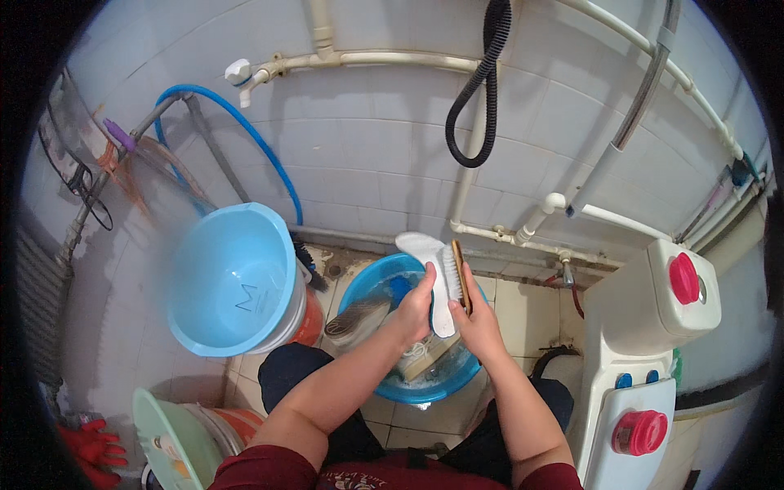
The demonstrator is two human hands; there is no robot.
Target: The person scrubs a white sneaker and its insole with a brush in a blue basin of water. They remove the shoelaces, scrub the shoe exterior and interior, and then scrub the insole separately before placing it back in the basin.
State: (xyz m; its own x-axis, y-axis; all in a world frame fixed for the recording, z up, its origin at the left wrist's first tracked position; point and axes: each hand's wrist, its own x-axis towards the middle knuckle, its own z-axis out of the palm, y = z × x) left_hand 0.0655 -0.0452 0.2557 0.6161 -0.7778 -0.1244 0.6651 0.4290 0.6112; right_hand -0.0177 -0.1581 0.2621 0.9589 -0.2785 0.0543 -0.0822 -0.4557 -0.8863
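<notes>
My left hand grips a white shoe insole, held upright and slightly tilted. My right hand is closed around a wooden-backed scrub brush; its pale bristles face the insole and seem to touch it. Both are above a blue basin of sudsy water on the floor, between my knees. In the basin lie a grey-brown shoe on the left and, below my hands, another shoe with a pale sole and laces. Something dark blue is partly covered by my left hand.
On the left, a light blue basin rests on a bucket; a pale green basin stands nearer. Red gloves lie lower left. White containers with pink lids stand right. Pipes and a black hose are on the tiled wall.
</notes>
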